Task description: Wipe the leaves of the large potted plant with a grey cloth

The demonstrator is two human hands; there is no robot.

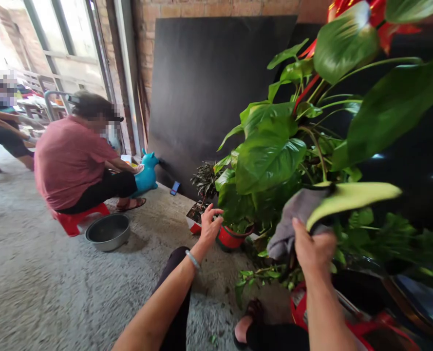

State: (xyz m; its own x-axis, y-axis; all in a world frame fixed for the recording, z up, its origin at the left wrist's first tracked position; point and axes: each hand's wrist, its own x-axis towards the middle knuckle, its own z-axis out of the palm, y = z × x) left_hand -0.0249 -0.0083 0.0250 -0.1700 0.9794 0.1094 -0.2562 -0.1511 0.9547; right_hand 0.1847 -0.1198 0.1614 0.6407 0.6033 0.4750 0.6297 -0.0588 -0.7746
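My right hand (315, 248) is closed around a grey cloth (298, 214), held up in front of the large potted plant. A pale yellow-green, leaf-shaped piece (355, 199) sticks out to the right from the cloth, blurred; I cannot tell whether it is a leaf or part of the cloth. My left hand (211, 225), with a bracelet (193, 260) at the wrist, reaches out by the lower leaves. Its fingers are bent but apart, with nothing seen in them. Broad glossy leaves (271, 153) of the plant hang above and between both hands.
Ahead are a red pot (233, 239), a small dark-leaved plant (203, 180) and a black board (216, 83). At left a person (70, 161) sits on a red stool (68, 222) near a grey basin (108, 231) and blue animal toy (146, 173). Another person sits farther left.
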